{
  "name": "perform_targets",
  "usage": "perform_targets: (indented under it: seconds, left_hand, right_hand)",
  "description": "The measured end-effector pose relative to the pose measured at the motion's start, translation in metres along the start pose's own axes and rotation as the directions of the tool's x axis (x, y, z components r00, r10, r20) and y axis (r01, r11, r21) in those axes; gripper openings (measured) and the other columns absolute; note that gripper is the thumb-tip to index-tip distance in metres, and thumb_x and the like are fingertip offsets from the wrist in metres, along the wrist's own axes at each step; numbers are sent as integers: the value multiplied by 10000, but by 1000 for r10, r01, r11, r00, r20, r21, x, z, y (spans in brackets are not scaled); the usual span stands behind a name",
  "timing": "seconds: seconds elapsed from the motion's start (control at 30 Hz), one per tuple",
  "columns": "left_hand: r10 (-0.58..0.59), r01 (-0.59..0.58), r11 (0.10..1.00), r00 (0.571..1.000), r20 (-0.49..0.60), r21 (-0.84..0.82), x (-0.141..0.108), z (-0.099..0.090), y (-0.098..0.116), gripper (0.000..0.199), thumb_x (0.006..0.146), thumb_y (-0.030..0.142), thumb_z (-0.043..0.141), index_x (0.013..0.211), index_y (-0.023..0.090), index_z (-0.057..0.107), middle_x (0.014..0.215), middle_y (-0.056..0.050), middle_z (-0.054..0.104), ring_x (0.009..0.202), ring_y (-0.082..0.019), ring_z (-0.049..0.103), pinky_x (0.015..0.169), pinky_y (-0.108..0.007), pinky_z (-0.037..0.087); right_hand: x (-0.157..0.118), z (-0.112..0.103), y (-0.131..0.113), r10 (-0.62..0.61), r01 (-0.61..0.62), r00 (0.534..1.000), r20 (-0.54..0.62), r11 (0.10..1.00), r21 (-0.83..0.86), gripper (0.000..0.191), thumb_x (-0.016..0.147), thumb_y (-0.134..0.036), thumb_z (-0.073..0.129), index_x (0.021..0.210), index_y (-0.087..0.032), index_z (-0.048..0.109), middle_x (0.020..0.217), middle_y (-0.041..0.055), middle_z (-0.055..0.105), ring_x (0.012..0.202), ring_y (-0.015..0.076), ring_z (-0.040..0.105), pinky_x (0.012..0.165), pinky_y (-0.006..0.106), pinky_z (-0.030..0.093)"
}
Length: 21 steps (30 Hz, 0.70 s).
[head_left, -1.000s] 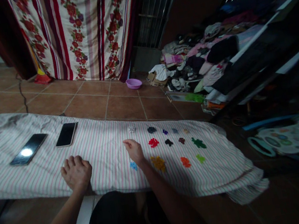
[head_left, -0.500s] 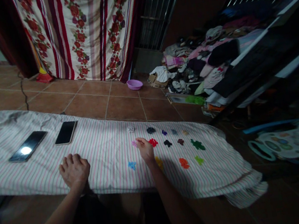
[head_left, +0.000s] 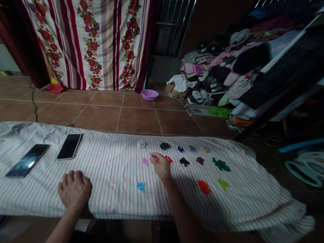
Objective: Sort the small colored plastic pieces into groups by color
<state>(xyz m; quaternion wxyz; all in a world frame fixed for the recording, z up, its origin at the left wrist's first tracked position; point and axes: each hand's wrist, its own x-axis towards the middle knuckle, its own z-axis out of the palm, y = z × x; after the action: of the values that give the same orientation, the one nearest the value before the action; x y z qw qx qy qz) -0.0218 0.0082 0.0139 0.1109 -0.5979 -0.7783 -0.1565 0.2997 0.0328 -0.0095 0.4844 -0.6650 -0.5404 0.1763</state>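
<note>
My left hand (head_left: 74, 190) rests palm down on the striped cloth (head_left: 109, 180), its fingers spread and holding nothing. Over the cloth, my right hand (head_left: 161, 166) is closed in a pinch; whatever its fingertips hold is too small to make out. Just left of it lies a pink pile (head_left: 144, 161), and a red pile (head_left: 168, 159) is partly covered by the hand. A light blue pile (head_left: 141, 186) is nearer me. Around these are silver (head_left: 142, 144), dark grey (head_left: 165, 146), black (head_left: 184, 161), orange (head_left: 204, 186) and dark green (head_left: 220, 164) piles of small pieces.
Two phones, one (head_left: 28, 160) at the far left and another (head_left: 69, 146) beside it, lie on the cloth. Beyond the edge, a purple basin (head_left: 149, 95) stands on the tiled floor, near heaped clothes (head_left: 221, 70). A floral curtain (head_left: 98, 36) hangs behind.
The camera view has shifted slightly. My right hand has moved a little right, away from the pink pile, still pinched. My left hand stays flat on the cloth.
</note>
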Motion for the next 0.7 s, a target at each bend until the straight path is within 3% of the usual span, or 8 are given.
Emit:
perform_targets:
  seconds: [0.17,0.27,0.4,0.47,0.57,0.63,0.7]
  left_hand:
    - [49,-49,999,990,132,-1,6,-6,0,388,839,325,320,1018,118,595,1193,-171,572,1186,-328,460,939,-447,375]
    - [157,-147,986,978,141,-75,6,-6,10,369,814,313,374,1001,108,618,1206,-191,569,1215,-327,446,992,-455,371]
    - [386,-340,895,915,121,-289,-1,-4,45,248,773,241,445,897,162,646,1101,-139,630,1212,-293,467,1094,-468,311]
    - [449,-378,835,888,98,-401,-5,-4,69,235,775,210,445,882,169,650,1056,-125,644,1202,-278,481,1114,-461,307]
    - [448,-325,757,890,88,-566,-9,-10,106,258,807,198,423,921,171,654,1098,-113,638,1236,-257,471,1110,-437,335]
    - [425,-176,715,878,220,-677,-9,-25,127,258,812,191,431,946,166,649,1100,-109,642,1148,-231,536,1050,-406,403]
    - [518,-11,597,769,375,-803,-9,-52,143,253,823,188,435,972,181,639,1040,-79,666,1012,-185,598,955,-357,463]
  right_hand:
    - [2,3,-5,-61,63,996,63,998,-25,217,801,-249,497,895,-202,688,917,64,719,855,198,675,809,327,528]
    - [2,6,-11,-85,93,991,105,992,-80,212,814,-208,490,901,-205,683,925,58,709,854,188,665,810,319,519]
    - [4,7,-17,-74,89,992,100,984,-156,206,820,-174,497,906,-206,681,914,53,698,835,185,657,790,312,511]
    - [5,6,-17,-67,87,992,103,975,-205,204,819,-161,504,899,-209,686,906,56,694,829,191,652,779,316,505]
    - [6,5,-14,-62,89,992,107,958,-273,205,803,-138,520,879,-208,698,893,65,688,809,198,644,769,320,496]
    - [6,6,-10,-56,85,993,104,949,-305,227,791,-114,519,878,-211,705,898,64,687,797,193,640,776,319,492]
    - [7,7,-6,-44,82,992,121,942,-326,260,777,-88,506,882,-208,712,901,65,687,805,196,637,787,319,489]
